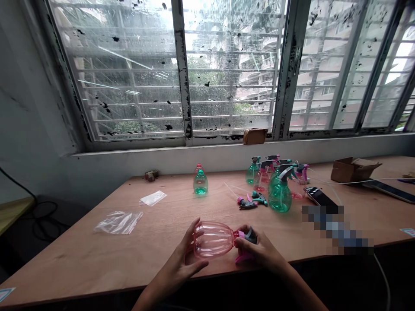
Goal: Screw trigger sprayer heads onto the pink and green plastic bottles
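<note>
A clear pink spray bottle [214,240] lies sideways in the air just above the table's front edge, its base to the left. My left hand [184,260] cups the base, fingers behind it and the thumb below. At the neck, my right hand [261,251] grips the dark grey and pink spray head [250,236], which sits on the bottle's mouth; how tightly it is fastened cannot be seen. Beyond my right hand lie two loose spray heads, one pink and grey [247,204], the other teal and grey [260,198], with thin tubes.
Several assembled green [280,198] and pink spray bottles cluster at the back right. A headless green bottle [200,183] hides most of a pink one. Plastic bags [119,222] lie left. A phone [320,198], a small cardboard box [353,169] and a pale cable occupy the right side.
</note>
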Demonstrator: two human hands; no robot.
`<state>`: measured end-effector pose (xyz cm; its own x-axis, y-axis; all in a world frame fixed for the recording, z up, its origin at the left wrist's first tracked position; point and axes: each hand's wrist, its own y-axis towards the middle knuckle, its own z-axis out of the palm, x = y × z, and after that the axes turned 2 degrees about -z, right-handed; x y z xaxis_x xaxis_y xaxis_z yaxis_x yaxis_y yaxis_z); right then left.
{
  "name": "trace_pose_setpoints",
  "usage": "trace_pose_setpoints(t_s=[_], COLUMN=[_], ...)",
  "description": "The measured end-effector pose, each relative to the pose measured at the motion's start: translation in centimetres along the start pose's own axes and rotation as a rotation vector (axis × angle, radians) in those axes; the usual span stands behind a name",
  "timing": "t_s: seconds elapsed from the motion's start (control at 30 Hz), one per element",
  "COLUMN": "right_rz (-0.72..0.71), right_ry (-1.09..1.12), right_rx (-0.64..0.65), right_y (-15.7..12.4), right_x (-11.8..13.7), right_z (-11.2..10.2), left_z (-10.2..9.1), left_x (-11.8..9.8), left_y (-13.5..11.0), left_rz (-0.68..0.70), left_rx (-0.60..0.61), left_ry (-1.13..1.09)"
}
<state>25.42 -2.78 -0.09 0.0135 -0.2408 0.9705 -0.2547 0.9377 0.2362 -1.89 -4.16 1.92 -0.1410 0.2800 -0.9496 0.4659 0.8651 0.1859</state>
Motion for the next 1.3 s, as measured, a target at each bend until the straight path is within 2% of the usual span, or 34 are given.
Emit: trace_pose_setpoints(t_s=[0.3,0.6,0.8,1.03,1.2,1.3], right_rz=[0.002,-0.003,0.02,-0.002,0.007,0.003], right_ry=[0.019,0.02,0.026,0.027,0.039,0.017], right_rx=[0.021,0.009,0.013,0.01,0.024,0.025], right_y=[-0.03,0.01,-0.04,-0.06,-0.16,-0.17], right_x=[-0.08,-0.24,-0.28,-0.15,-0.02,-0.07], right_z=[0.05,0.04,0.16,0.12,0.11,0.14], left_z=[-0.15,0.36,0.15,0.62,0.43,0.24], left_x=[0.62,0.03,0.74,0.49,0.43,0.56], left_y=[0.12,-0.11,0.09,0.19,0.0,-0.07], left_rz=[-0.109,-0.02,-0.085,0.013,-0.061,-0.087], left_rx=[0.003,-0.053,-0.039,-0.094,-0.089,-0.063], left_ry=[-0.113,0.103,-0.059,0.06,-0.057,-0.028])
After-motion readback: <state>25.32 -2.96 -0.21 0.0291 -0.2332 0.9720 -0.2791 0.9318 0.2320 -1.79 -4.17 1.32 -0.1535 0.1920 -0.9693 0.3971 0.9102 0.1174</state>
